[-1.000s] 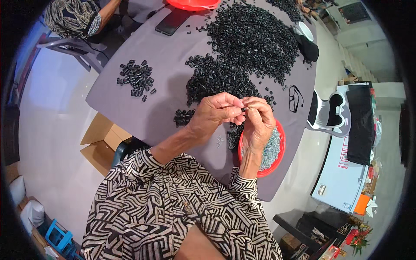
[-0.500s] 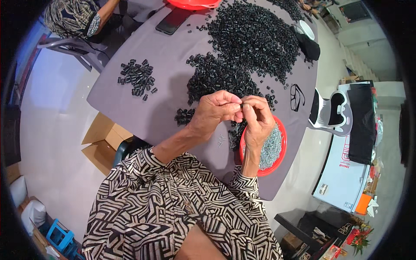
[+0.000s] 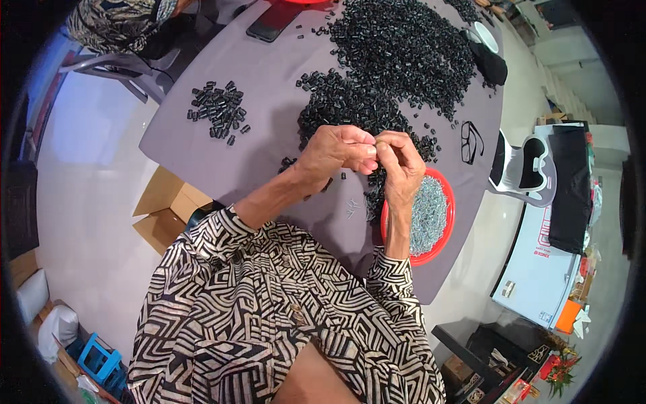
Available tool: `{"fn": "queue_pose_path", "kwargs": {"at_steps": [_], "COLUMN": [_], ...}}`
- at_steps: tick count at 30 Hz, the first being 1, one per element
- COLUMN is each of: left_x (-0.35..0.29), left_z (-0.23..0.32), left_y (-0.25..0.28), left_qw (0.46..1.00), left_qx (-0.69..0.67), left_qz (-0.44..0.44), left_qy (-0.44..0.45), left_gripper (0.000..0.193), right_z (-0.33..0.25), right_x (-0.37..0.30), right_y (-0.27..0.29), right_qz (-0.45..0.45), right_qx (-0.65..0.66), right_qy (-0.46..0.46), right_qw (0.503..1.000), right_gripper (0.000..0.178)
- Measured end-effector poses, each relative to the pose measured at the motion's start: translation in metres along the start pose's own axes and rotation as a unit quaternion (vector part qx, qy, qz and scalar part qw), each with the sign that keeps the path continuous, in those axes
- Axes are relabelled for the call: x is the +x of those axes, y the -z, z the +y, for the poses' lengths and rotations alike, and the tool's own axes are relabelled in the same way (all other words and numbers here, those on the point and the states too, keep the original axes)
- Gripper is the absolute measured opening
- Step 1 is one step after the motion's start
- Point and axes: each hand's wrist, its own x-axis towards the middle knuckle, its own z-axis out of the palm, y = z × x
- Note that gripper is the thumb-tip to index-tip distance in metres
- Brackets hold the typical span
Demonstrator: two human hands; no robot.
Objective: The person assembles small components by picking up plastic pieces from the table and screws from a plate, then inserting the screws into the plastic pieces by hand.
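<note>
Over the near part of the table, my left hand [image 3: 336, 152] and my right hand [image 3: 402, 163] meet fingertip to fingertip. Both are closed in a pinch, and whatever lies between the fingers is too small and covered to make out. Just beyond and beneath them spreads a big heap of small black cylindrical pieces [image 3: 404, 54]. By my right wrist stands a red bowl [image 3: 451, 219] filled with thin silver pins or screws [image 3: 428, 214]. A few loose pins [image 3: 352, 207] lie on the cloth below my hands.
A smaller group of black pieces [image 3: 219, 111] lies at the left of the grey-covered table [image 3: 262, 161]. Farther back are a dark phone [image 3: 271, 23] and a white bowl [image 3: 486, 37]; eyeglasses [image 3: 470, 143] lie right. Another person [image 3: 114, 27] sits at the far left.
My hands stay pinched together at nearly the same spot. The view has shifted slightly, so the table and bowl appear a little farther right and higher.
</note>
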Motion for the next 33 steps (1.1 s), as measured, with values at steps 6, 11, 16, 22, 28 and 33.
{"fn": "queue_pose_path", "kwargs": {"at_steps": [6, 11, 16, 22, 28, 33], "left_x": [0.004, -0.002, -0.004, -0.008, -0.01, -0.013], "left_z": [0.005, 0.008, 0.006, 0.003, 0.003, 0.008], "left_y": [0.016, 0.024, 0.03, 0.024, 0.007, -0.013], "left_qw": [0.997, 0.995, 0.996, 0.995, 0.995, 0.992], "left_qx": [-0.015, -0.004, 0.008, -0.013, -0.006, 0.024], "left_qz": [0.032, 0.063, 0.069, 0.071, 0.046, -0.002], "left_qy": [-0.069, -0.074, -0.064, -0.072, -0.086, -0.121], "left_gripper": [0.018, 0.017, 0.013, 0.014, 0.014, 0.015], "right_z": [0.034, 0.065, 0.067, 0.064, 0.035, 0.008], "right_x": [-0.006, -0.022, -0.02, -0.017, -0.01, 0.007], "right_y": [0.023, 0.029, 0.021, 0.015, 0.028, 0.028], "right_qz": [-0.022, -0.074, -0.166, -0.203, -0.066, -0.067], "right_qx": [-0.147, -0.33, -0.498, -0.565, -0.098, 0.379], "right_qy": [-0.127, -0.079, 0.039, 0.064, -0.177, -0.089], "right_qw": [0.981, 0.938, 0.85, 0.797, 0.977, 0.919], "right_gripper": [0.01, 0.013, 0.012, 0.007, 0.01, 0.02]}}
